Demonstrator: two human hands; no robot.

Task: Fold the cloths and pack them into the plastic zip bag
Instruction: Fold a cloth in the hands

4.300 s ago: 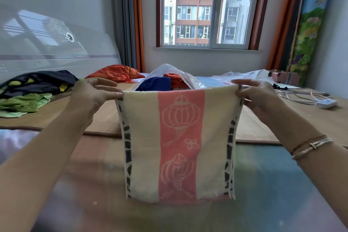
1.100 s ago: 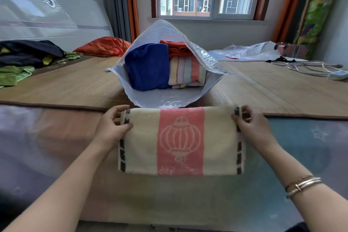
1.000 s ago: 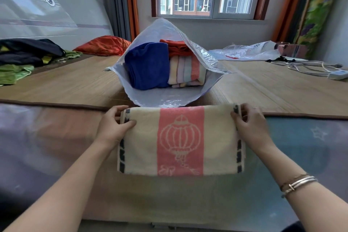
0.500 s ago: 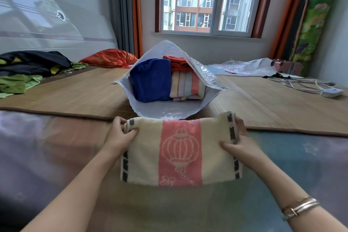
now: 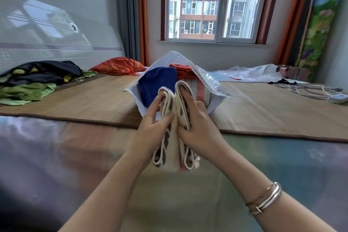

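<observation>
Both hands press together on the folded cream towel: left hand and right hand squeeze its two sides. Just behind them the plastic zip bag gapes open, holding a blue cloth and an orange cloth.

Both hands meet in front of the open plastic bag, pressing a cream towel folded in half between them. The left hand grips one side, the right hand the other. Inside the bag sit a blue cloth and an orange cloth. Green and dark clothes lie far left on the mat.
</observation>
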